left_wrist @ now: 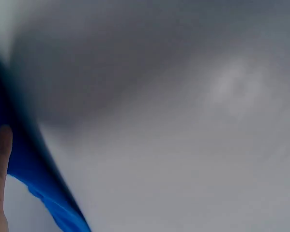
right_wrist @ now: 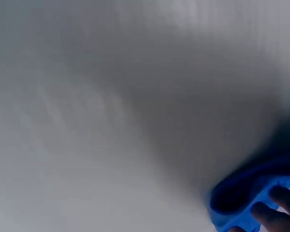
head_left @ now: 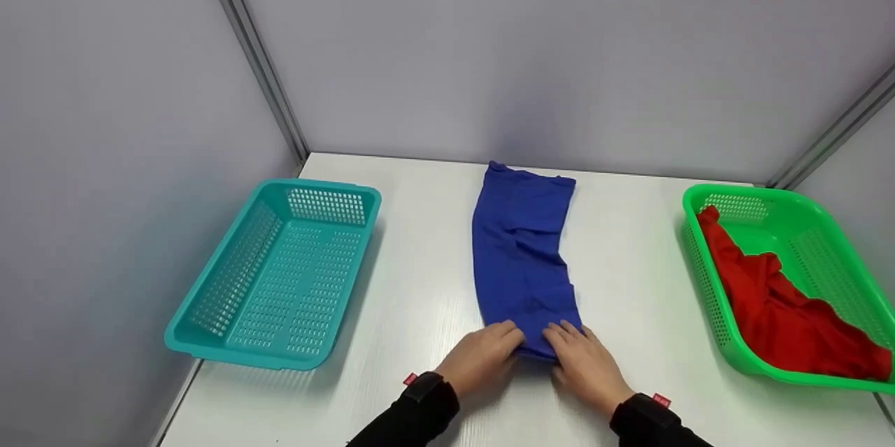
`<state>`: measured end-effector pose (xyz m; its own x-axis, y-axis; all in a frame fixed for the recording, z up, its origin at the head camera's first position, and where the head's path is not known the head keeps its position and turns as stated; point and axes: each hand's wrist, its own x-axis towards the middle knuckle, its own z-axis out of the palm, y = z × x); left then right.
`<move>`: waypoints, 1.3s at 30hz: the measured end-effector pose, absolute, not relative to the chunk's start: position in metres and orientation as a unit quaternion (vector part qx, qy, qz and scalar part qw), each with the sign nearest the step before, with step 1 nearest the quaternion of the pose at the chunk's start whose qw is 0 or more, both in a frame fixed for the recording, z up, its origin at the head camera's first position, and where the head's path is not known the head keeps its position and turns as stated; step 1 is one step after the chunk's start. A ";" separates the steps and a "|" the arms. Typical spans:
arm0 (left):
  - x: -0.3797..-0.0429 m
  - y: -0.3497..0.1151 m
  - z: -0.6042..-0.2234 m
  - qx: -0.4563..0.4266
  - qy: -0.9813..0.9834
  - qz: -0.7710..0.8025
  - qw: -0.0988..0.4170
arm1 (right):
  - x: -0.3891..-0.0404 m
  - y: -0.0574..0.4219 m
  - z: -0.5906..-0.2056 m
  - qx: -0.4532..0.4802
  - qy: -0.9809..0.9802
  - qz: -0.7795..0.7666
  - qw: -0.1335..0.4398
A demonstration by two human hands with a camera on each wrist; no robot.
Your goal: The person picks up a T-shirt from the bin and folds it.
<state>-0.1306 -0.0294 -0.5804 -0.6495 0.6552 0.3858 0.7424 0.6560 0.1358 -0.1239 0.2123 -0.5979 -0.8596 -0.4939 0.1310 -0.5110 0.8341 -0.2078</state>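
Observation:
A blue cloth (head_left: 524, 251), folded into a long strip with some creases, lies lengthwise on the white table. At its near end, my left hand (head_left: 484, 356) pinches the left corner, fingertips on top. My right hand (head_left: 587, 366) grips the right corner of the same end, a short gap from the left. In the left wrist view one finger (left_wrist: 2, 152) lies along the blue fabric (left_wrist: 33, 169). The right wrist view shows fingertips (right_wrist: 268, 212) at a looped fold of the cloth (right_wrist: 241, 203). Both thumbs are mostly hidden.
To the left stands a teal perforated basket (head_left: 377, 206) with nothing in it. A green basket (head_left: 804, 199) at the right holds a crumpled red cloth (head_left: 776, 314). Grey panels (head_left: 559, 55) wall in the table (head_left: 426, 258) at the back and sides.

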 end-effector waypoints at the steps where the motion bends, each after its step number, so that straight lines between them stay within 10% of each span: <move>1: -0.130 -0.030 -0.577 -0.389 -0.894 -0.159 0.156 | -0.125 0.216 -0.596 0.261 -0.956 0.118 0.064; 14: -0.132 -0.063 -0.566 -0.331 -0.896 -0.262 0.138 | -0.134 0.268 -0.549 0.389 -0.878 0.217 0.174; 30: -0.125 -0.082 -0.534 -0.331 -0.819 -0.451 -0.126 | -0.138 0.276 -0.518 0.318 -0.804 0.434 -0.253; 39: -0.168 -0.059 -0.529 -0.226 -0.832 -0.497 -0.098 | -0.175 0.261 -0.515 0.215 -0.893 0.381 -0.110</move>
<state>-0.1679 -0.0593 -0.5294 -0.8786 0.4738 0.0608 0.2782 0.4041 0.8714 -0.1749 0.2611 -0.5150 -0.8837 -0.4669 -0.0322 -0.3001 0.6181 -0.7266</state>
